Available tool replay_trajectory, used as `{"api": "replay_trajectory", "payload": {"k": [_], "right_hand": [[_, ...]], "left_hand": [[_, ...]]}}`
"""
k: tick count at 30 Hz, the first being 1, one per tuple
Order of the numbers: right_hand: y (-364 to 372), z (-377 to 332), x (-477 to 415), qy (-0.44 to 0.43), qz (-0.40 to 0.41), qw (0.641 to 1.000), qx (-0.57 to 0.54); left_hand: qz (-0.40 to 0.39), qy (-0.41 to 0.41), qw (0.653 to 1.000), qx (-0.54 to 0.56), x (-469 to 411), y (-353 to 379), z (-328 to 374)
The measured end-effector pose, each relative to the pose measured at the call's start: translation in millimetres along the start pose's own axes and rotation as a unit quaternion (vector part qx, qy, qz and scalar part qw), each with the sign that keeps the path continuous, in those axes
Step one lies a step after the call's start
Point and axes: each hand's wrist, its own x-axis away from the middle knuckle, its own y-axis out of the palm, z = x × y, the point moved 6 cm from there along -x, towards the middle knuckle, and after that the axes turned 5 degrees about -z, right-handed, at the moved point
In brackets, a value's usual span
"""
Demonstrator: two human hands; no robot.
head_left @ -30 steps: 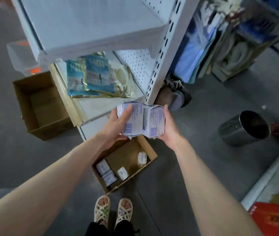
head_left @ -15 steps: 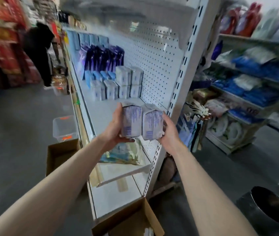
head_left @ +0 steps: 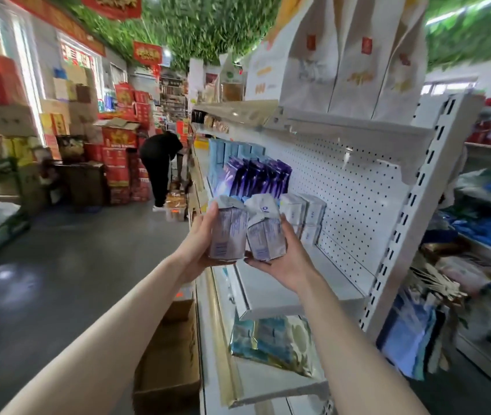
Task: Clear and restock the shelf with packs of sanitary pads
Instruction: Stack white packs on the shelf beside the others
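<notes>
- A box (head_left: 166, 363) sits on the floor under my left forearm.
- My left hand (head_left: 199, 244) holds one pack (head_left: 227, 235) from the left, with the fingers curled round it.
- My right hand (head_left: 287, 260) grips a second pack (head_left: 265, 238) from below and the right. It touches the first.
- I hold both upright over the front edge of the shelf (head_left: 271, 298).
- Further right, white packs (head_left: 307, 211) stand stacked on that shelf.

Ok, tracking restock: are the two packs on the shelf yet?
No: left hand and right hand hold the packs off the shelf.
</notes>
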Motion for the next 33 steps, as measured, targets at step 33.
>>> {"api": "replay_trajectory", "payload": {"k": [33], "right_hand": [[115.2, 55.5, -303.3, -0.124, 0.146, 0.968, 0.162]], "left_hand": [[0.059, 0.117, 0.991, 0.014, -182.4, -328.8, 55.9]]}}
